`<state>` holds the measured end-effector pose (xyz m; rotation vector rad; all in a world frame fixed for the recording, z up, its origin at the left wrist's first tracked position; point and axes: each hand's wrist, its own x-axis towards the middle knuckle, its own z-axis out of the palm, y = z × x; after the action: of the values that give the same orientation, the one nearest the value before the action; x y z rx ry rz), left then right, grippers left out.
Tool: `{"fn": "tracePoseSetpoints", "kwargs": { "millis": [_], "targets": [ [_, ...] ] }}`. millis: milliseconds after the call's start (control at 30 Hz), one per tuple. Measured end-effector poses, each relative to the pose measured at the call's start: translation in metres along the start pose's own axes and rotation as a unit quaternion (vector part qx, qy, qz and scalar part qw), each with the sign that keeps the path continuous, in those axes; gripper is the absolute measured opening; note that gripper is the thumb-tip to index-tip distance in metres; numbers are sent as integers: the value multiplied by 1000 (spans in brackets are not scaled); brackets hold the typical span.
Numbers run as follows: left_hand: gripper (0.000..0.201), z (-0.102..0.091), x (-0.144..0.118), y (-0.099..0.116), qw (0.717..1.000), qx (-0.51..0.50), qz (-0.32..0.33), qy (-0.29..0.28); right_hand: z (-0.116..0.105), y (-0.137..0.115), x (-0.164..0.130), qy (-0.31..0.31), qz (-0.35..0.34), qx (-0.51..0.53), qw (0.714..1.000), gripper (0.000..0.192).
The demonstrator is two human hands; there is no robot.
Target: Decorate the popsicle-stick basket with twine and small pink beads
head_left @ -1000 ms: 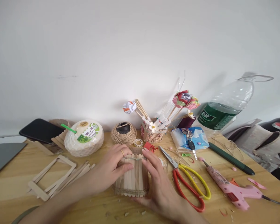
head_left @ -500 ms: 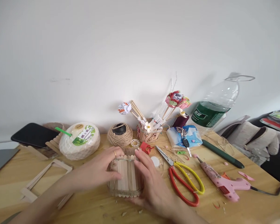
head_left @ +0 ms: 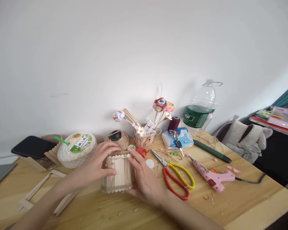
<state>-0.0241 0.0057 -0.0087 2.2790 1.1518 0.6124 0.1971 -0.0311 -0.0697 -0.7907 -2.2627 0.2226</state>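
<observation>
A small box made of upright popsicle sticks (head_left: 117, 174) stands on the wooden table (head_left: 230, 204), trimmed with twine at top and bottom. My left hand (head_left: 96, 164) grips its left side, a ring on one finger. My right hand (head_left: 145, 180) cups its right side, fingers reaching over the top edge. Both hands hold the box between them.
Red and yellow scissors (head_left: 176, 179) and a pink glue gun (head_left: 210, 174) lie to the right. Behind the box sit a twine ball (head_left: 117, 139), a stick holder with paper flowers (head_left: 144, 135), a white coconut drink (head_left: 75, 150), a water bottle (head_left: 201, 110) and a phone (head_left: 31, 147). A stick frame (head_left: 42, 191) lies left.
The view has swung to the right, so everything sits further left in the picture. The box has turned a little between my hands, showing a flower pattern on its left face.
</observation>
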Motion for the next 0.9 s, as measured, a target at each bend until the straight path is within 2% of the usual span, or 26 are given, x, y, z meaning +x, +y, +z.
{"fn": "tracePoseSetpoints", "kwargs": {
  "millis": [133,200,267,333,400,500,633,800,900],
  "targets": [
    [70,11,-8,-13,994,-84,-48,55,6,3,-2,14,-4,9,1000,102],
    [82,18,-13,-18,978,-184,-87,41,9,3,-3,23,12,31,999,100],
    [96,26,-19,-20,947,-301,-112,11,10,4,-4,30,39,60,997,98],
    [112,33,-23,-16,928,-354,-118,3,11,4,-4,35,60,84,994,98],
    [119,38,-25,-9,918,-375,-130,17,12,3,-4,35,66,91,993,99],
    [105,43,-26,-1,895,-416,-150,62,14,2,-2,51,126,171,976,103],
    [86,47,-26,-1,852,-492,-163,76,18,0,0,64,221,321,919,112],
    [76,52,-28,-1,836,-518,-158,87,23,2,2,55,253,404,877,79],
    [75,54,-31,-1,835,-524,-141,93,23,3,3,49,276,428,859,73]
  ]
}}
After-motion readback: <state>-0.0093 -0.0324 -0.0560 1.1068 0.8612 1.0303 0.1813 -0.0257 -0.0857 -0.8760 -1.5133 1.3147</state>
